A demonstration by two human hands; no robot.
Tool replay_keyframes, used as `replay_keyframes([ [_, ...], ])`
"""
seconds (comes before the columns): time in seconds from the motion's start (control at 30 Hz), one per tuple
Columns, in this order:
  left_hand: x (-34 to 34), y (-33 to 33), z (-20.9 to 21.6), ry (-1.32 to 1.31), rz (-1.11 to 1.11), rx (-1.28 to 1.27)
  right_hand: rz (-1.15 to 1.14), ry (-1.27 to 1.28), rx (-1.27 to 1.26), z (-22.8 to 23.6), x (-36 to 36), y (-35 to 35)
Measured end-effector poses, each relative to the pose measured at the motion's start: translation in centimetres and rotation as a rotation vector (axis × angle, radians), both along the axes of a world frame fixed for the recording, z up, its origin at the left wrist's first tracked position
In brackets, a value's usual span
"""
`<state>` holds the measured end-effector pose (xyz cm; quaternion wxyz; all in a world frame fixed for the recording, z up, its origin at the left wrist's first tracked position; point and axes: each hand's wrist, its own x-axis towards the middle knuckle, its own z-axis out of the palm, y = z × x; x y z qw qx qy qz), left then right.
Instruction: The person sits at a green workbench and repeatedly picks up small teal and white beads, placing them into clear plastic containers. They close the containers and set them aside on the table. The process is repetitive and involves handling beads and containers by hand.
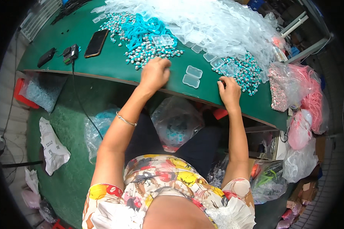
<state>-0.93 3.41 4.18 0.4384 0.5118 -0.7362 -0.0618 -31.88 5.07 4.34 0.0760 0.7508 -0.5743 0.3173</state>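
Note:
My left hand [155,72] rests knuckles-up on the green table [111,63], fingers curled at the near edge of a pile of small grey-and-teal pieces [149,53]; whether it holds any is hidden. My right hand [229,89] lies near the table's front edge, fingers bent beside a second pile of the same pieces [244,72]. Between the hands lies an open clear plastic case [192,76]. A tangle of teal cords [143,28] sits on the left pile.
A big heap of clear plastic cases [218,26] fills the table's far side. A phone [96,43] and small black devices [70,53] lie at left. Bags of pink parts [302,91] stand at right. Plastic bags [176,124] sit under the table.

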Motion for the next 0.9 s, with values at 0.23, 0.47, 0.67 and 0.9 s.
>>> replay_keyframes([
  [0.23,-3.7,1.1,0.7,0.148,-0.307,0.306,0.259,-0.468,0.182,1.9,5.8,1.5],
  [0.47,-4.2,1.0,0.2,-0.043,-0.259,0.173,0.283,-0.213,0.189,0.4,8.2,0.8],
  [0.67,-3.4,1.7,-0.2,-0.055,-0.276,0.107,0.336,-0.190,0.186,0.5,8.0,0.5],
  [0.9,-2.5,1.6,0.1,-0.188,-0.292,0.112,0.442,-0.325,0.334,1.6,7.9,-0.1],
])
